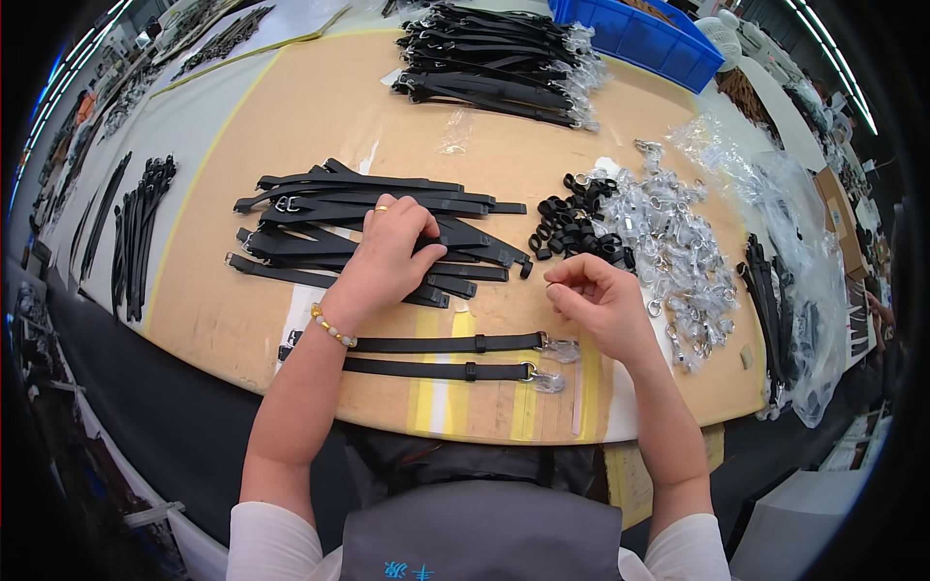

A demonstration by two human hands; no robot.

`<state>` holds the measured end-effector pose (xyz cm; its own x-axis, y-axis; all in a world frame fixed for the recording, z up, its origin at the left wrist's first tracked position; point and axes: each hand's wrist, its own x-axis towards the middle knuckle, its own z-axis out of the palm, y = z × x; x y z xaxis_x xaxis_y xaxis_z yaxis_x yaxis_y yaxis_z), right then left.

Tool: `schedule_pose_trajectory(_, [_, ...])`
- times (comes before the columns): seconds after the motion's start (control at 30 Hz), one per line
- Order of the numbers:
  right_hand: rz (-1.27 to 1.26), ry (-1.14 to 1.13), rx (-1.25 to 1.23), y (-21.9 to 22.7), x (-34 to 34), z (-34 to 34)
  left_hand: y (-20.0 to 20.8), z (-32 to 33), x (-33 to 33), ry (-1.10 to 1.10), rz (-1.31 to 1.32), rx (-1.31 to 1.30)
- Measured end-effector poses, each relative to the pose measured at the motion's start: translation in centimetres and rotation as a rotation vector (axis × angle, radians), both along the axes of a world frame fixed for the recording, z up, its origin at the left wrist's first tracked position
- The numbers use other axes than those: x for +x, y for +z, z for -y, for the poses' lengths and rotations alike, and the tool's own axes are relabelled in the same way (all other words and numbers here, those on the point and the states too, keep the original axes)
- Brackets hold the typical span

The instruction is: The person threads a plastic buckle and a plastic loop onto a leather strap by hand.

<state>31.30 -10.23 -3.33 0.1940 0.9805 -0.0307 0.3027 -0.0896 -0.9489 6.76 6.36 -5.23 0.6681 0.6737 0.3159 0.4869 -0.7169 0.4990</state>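
Observation:
Over the middle of a pile of black straps [320, 247] with metal buckles, my left hand [395, 242] has its fingers curled down, thumb and forefinger closing on a black strap. A beaded bracelet circles that wrist. Between the small black loops [579, 221] and the table's near edge, my right hand [601, 302] hovers with thumb and fingertips drawn together; anything in them is too small to make out. Two straps [426, 371] lie side by side nearest me, each with a loop on it and a plastic-wrapped metal clasp [549, 383] at its right end.
Right of the loops spreads a heap of plastic-wrapped metal clasps [678, 242]. At the back sits a large bundle of wrapped black straps [489, 63] beside a blue crate [644, 44]. More straps [143, 228] lie far left. Clear plastic bags [799, 281] cover the right edge.

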Motion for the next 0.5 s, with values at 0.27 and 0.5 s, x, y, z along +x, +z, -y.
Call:
schedule_pose_trajectory(0.27, [-1.244, 0.205, -0.128, -1.3, 1.5, -0.3, 4.3, 3.2, -0.3, -0.313, 0.333, -0.512])
schedule_pose_trajectory(0.5, [-1.196, 0.193, -0.076, -1.6, 1.0, -0.4, 4.0, 4.0, 0.9, -0.353, 0.334, -0.320])
